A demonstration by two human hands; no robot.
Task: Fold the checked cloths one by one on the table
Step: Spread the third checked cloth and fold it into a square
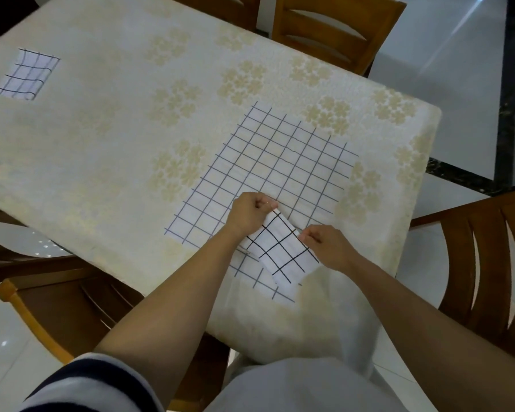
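A small folded checked cloth (pixel 281 251) hangs between my two hands just above the table's near edge. My left hand (pixel 249 214) pinches its far left corner. My right hand (pixel 327 245) pinches its right edge. Beneath it a large white cloth with a dark grid (pixel 268 168) lies spread flat on the right half of the table (pixel 101 144). Another folded checked cloth (pixel 27 74) rests at the far left of the table.
The table wears a cream tablecloth with pale flower prints. Wooden chairs stand at the far side (pixel 336 28), at the right (pixel 488 263) and at the near left (pixel 63 310). Shiny white floor tiles surround the table.
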